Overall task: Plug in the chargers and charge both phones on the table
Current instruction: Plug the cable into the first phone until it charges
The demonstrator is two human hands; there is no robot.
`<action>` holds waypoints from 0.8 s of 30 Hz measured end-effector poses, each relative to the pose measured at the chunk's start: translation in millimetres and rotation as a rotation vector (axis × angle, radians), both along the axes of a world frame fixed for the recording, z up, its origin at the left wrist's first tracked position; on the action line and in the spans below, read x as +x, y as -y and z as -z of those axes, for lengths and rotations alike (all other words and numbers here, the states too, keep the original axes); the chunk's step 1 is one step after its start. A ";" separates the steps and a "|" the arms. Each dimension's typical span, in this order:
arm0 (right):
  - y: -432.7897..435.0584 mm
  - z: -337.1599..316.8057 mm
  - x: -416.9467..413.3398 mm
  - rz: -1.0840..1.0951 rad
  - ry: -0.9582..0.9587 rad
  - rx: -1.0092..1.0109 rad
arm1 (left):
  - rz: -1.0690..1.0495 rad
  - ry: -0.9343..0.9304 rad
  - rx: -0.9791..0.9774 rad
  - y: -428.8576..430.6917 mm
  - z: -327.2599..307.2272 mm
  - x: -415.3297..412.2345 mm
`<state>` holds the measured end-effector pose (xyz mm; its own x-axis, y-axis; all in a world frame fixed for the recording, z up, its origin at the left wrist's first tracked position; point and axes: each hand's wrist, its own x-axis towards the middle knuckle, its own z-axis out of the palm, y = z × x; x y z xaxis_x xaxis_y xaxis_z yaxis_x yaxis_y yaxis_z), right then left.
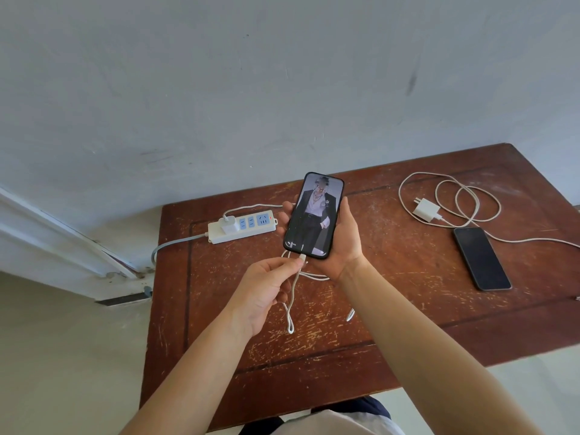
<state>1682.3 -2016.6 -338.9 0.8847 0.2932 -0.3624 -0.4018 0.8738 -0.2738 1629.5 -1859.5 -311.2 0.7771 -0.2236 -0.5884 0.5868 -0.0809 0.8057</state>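
Two hands meet at the bottom edge of a lit phone (314, 215) held above the table (392, 309). The left hand (266, 290) pinches the cable plug (302, 258) between thumb and forefinger, right at the phone's charging port; whether the plug is fully seated cannot be told, since the fingertips cover the joint. The right hand (340, 237) cradles the phone from behind, fingers wrapped round its edges, the screen tilted up toward the camera.

From the plug a white cable (292, 306) drops in a loop below the left hand, passes under the right wrist, and part of its run is hidden behind the hands. It reappears behind the phone and leads to a white charger (228, 223) seated in the leftmost socket of a white power strip (241, 229) lying on the table's far left. A small red light shows on the strip. Its grey cord (175, 243) runs off the table's left edge.

On the right side, well apart, a second phone (481, 259) lies flat with a dark screen. Near it a second charger (426, 210) rests unplugged, prongs showing, amid its coiled cable (464, 199), whose free end runs off the picture's right edge.
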 end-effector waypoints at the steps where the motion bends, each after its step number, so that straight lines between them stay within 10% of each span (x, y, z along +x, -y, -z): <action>1: 0.1 1.1 -0.3 0.008 0.000 -0.014 | 0.001 0.001 0.005 -0.7 0.0 -0.3; 24: 11.1 16.3 -7.4 0.080 -0.018 -0.167 | -0.184 -0.027 -0.054 1.2 -5.8 5.5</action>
